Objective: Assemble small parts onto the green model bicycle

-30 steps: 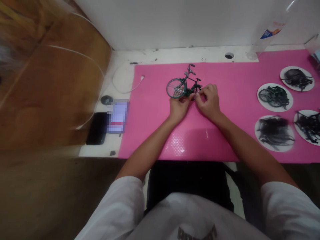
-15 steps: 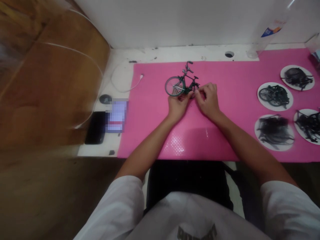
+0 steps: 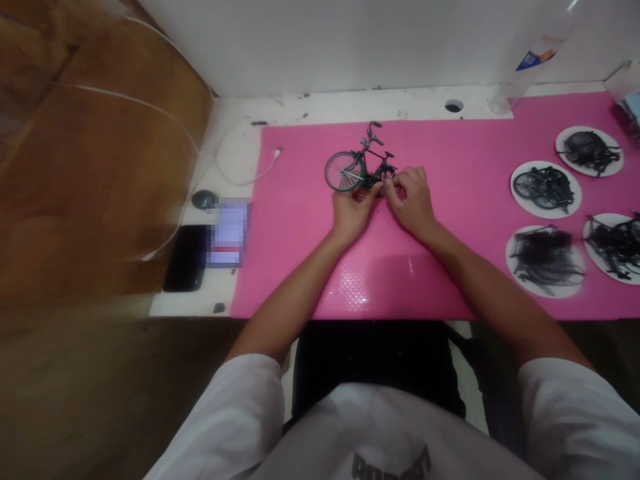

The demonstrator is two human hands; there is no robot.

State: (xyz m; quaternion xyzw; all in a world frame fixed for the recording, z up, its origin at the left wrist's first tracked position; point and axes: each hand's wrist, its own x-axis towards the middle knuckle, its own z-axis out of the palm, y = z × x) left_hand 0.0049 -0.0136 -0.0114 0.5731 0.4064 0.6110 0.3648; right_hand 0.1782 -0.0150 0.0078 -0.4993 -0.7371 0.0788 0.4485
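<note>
A small dark green model bicycle is held over the pink mat in the head view, with its wheel at the left and its handlebars up. My left hand grips it from below, thumb and fingers closed at the lower frame. My right hand pinches at the bicycle's right end, below the saddle, fingertips close to my left thumb. The fingers partly cover that end, so whether my right hand holds the bicycle itself or a small part cannot be made out.
On the pink mat, several white plates of dark bicycle parts stand at the right. A clear plastic bottle is behind them. To the left lie a black phone, a round dark object, a blurred-out screen and a white cable.
The whole view has shifted slightly, so things appear a little further left. Both hands stay at the bicycle in nearly the same pose, my right fingers slightly lower and closer in.
</note>
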